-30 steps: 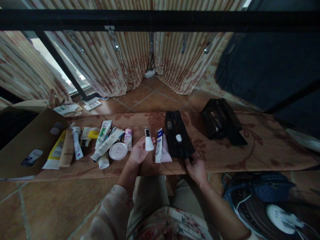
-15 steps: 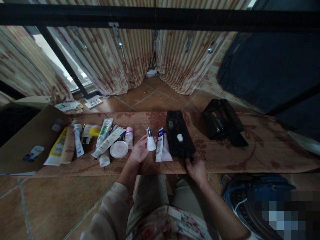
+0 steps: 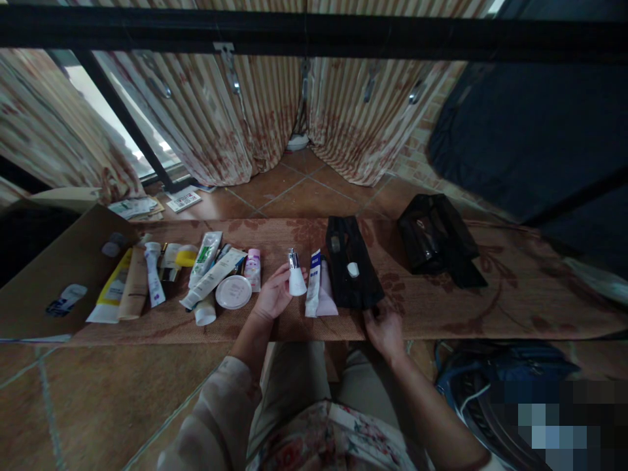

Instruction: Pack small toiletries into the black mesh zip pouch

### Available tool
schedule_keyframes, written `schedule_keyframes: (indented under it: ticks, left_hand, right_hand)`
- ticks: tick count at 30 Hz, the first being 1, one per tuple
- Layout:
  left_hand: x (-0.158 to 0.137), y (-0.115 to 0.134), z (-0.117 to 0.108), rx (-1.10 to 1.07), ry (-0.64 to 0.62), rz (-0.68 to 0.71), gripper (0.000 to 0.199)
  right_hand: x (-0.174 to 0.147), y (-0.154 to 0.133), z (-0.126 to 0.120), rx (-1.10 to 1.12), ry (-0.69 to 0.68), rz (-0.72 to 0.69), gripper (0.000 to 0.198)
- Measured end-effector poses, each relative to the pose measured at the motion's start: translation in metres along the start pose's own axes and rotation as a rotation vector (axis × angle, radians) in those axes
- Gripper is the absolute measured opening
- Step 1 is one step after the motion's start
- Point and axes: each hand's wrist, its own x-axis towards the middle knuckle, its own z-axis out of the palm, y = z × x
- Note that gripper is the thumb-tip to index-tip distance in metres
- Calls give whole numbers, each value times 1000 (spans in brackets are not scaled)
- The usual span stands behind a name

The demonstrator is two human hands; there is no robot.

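Held in my left hand is a small white bottle with a silver cap, upright above the cloth. My right hand has its fingers curled at the near right corner of a black mesh pouch; the fingertips are partly hidden there. Through the mesh a white item shows. Between the bottle and the pouch lie a white and blue tube and a pale lilac tube, side by side. Left of my left hand are a round white jar and a pink bottle.
Several more tubes and bottles are heaped on the left of the runner-covered bench, beside a cardboard box. A second black mesh pouch stands on the right. Below it on the floor is a dark blue bag.
Almost nothing differs. Both hands keep their places, with the bottle still in the left and the right at the pouch's corner.
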Motion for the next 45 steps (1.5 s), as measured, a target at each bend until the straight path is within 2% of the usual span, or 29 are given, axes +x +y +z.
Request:
schedule_keyframes:
  ticks: [13, 18, 33, 45]
  left_hand:
    - [-1, -1, -1, 6, -6, 7, 23]
    - [0, -2, -2, 23, -11, 17, 23]
    - [-4, -1, 4, 17, 7, 17, 25]
    - [-3, -1, 0, 23, -6, 5, 26]
  right_hand:
    - [1, -1, 0, 2, 16, -30, 20]
    - [0, -4, -2, -7, 18, -13, 17]
    - [0, -1, 0, 1, -1, 4, 24]
    - [0, -6, -3, -14, -2, 25, 19]
